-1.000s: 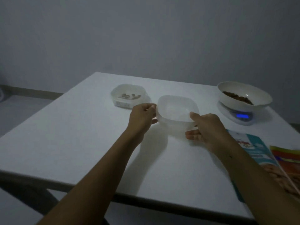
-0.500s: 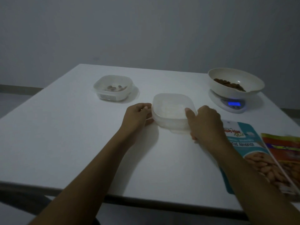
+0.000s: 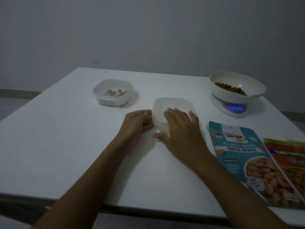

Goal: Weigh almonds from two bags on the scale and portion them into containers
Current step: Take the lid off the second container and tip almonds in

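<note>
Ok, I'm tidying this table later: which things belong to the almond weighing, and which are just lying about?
In the job: clear tub, under the right hand, left hand holding its side; part-filled tub; bowl of almonds on the scale; teal bag; red bag.
Just there: table; wall.

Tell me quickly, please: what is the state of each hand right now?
Left hand: closed, curled fingers hold the left edge of the container.
Right hand: open, straight fingers rest over the container's top.
</note>
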Demonstrator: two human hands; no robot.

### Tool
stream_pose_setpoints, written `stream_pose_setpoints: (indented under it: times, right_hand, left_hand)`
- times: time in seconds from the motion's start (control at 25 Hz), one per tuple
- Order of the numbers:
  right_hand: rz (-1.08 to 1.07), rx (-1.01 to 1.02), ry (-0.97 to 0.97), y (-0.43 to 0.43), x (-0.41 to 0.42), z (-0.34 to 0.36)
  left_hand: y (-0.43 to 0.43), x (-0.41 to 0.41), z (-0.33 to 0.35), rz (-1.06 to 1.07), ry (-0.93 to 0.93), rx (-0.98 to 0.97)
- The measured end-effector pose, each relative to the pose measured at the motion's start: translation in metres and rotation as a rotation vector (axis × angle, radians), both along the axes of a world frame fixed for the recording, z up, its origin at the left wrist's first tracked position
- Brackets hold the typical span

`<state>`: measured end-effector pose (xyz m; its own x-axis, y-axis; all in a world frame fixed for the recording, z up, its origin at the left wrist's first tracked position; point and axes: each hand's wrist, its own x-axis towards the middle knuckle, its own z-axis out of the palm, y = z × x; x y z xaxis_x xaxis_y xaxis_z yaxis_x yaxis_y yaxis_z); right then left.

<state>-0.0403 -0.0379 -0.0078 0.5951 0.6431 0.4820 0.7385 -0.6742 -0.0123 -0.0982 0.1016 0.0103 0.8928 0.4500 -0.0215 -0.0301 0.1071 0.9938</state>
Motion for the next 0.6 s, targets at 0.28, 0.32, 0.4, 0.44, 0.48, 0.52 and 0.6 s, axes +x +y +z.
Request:
stream_pose_setpoints:
  times: [0.28, 0.32, 0.4, 0.44, 0.48, 0.52, 0.6]
  right_hand:
    - [0.051, 0.2, -0.227, 0.009, 0.015, -0.01]
    - [0.071, 0.218, -0.223, 0.008, 0.016, -0.01]
    - [0.1, 0.272, -0.218, 0.009, 0.017, -0.012]
    - [0.112, 0.297, -0.216, 0.009, 0.017, -0.013]
    - [0.124, 0.321, -0.212, 0.009, 0.016, -0.012]
    - [0.135, 0.353, -0.213, 0.01, 0.016, -0.011]
    - [0.139, 0.427, -0.198, 0.01, 0.017, -0.006]
  left_hand:
    - [-0.001, 0.001, 0.002, -0.014, 0.0, -0.089]
    - [-0.001, 0.001, 0.003, -0.016, 0.003, -0.088]
    - [-0.001, 0.001, 0.005, -0.016, 0.014, -0.091]
    - [-0.001, 0.002, 0.005, -0.011, 0.021, -0.099]
    - [0.0, 0.003, 0.004, -0.004, 0.03, -0.099]
    - [0.001, 0.005, 0.004, 0.0, 0.04, -0.093]
    - [0.005, 0.008, 0.0, 0.004, 0.062, -0.059]
